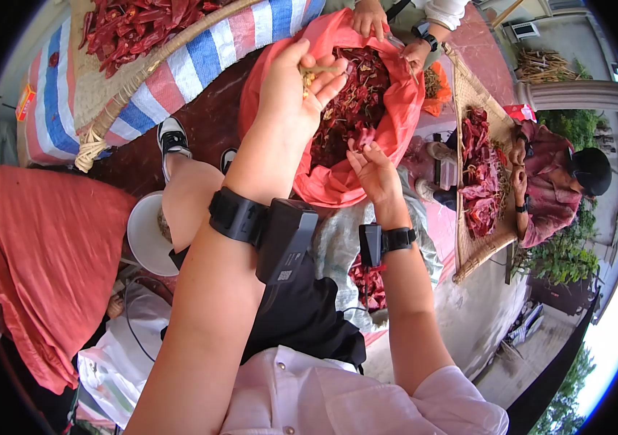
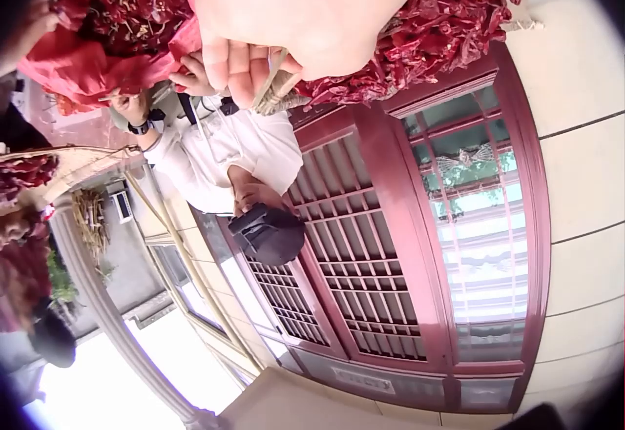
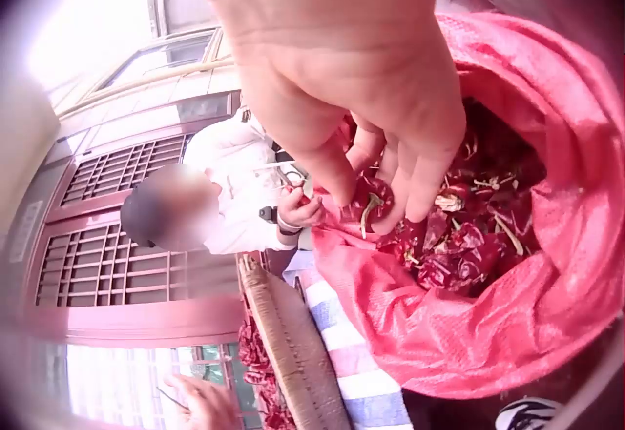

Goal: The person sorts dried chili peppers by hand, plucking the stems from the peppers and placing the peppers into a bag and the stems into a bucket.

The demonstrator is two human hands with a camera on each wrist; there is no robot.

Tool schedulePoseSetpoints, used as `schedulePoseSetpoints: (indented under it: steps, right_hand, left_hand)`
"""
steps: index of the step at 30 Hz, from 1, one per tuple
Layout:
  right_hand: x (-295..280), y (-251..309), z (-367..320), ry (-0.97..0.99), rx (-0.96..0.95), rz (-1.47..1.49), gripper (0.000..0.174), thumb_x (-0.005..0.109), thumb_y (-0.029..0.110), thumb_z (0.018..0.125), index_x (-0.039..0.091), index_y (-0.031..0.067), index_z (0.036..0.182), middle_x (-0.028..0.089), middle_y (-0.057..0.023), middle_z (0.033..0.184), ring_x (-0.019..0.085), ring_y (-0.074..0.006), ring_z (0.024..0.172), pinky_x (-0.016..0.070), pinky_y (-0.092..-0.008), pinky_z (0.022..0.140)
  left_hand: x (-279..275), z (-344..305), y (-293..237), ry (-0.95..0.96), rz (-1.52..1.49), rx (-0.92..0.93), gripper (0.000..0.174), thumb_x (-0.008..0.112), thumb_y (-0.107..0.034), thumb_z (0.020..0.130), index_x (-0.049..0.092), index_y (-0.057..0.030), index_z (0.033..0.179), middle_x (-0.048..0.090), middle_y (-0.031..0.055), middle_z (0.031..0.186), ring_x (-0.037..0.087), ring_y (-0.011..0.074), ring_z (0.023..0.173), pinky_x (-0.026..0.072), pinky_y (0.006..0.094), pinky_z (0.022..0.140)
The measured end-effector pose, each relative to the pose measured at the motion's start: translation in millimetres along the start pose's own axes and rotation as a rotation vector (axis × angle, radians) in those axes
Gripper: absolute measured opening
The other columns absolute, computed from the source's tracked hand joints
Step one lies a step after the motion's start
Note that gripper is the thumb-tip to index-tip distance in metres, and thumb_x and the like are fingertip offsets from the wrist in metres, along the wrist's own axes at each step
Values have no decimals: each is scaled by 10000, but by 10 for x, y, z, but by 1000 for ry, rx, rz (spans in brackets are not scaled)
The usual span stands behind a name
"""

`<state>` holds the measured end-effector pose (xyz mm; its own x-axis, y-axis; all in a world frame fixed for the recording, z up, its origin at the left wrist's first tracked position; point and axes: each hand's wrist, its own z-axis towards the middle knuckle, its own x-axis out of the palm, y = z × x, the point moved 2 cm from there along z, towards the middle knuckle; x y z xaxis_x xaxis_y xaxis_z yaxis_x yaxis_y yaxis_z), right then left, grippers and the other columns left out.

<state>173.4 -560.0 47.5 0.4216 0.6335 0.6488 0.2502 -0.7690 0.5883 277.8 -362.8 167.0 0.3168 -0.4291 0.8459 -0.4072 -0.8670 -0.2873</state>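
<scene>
My left hand (image 1: 302, 80) is raised over a pink sack (image 1: 338, 185) full of dried red chilies (image 1: 352, 101). It grips a small bunch of tan stems (image 1: 316, 72); the left wrist view shows my left hand (image 2: 249, 64) with the stems (image 2: 278, 88) between curled fingers. My right hand (image 1: 370, 163) is lower, at the sack's near rim, and pinches one red chili (image 1: 362, 138). In the right wrist view my right hand (image 3: 376, 181) holds the chili (image 3: 371, 201) in its fingertips just above the chili heap (image 3: 469, 245).
A person across the sack works with both hands (image 1: 396, 36) in it. A woven tray of chilies (image 1: 479, 167) stands to the right beside another seated person (image 1: 555, 174). Upper left, a second chili tray (image 1: 135, 29) lies on a striped tarp (image 1: 200, 58). Red cloth (image 1: 41, 261) lies left.
</scene>
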Motion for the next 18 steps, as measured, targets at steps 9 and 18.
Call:
schedulePoseSetpoints:
  steps: [9,18]
  right_hand:
    - [623,334,-92,147,-173,-7,178,511,-18,835,541,7,1009,584,-94,971,554,-219,963,447,-337,861]
    - [1077,443,-216,24,-456,-425,93,628,61,797,601,38,883,600,-15,713,512,-77,599,411,-204,588]
  left_hand:
    - [-125,39,355,67,333,-154,112,654,-106,775,550,-80,806,600,37,804,591,148,749,498,307,731]
    - [-133,-36,521,141,408,-328,153,668,-191,784,610,-86,879,573,0,735,568,116,727,492,281,726]
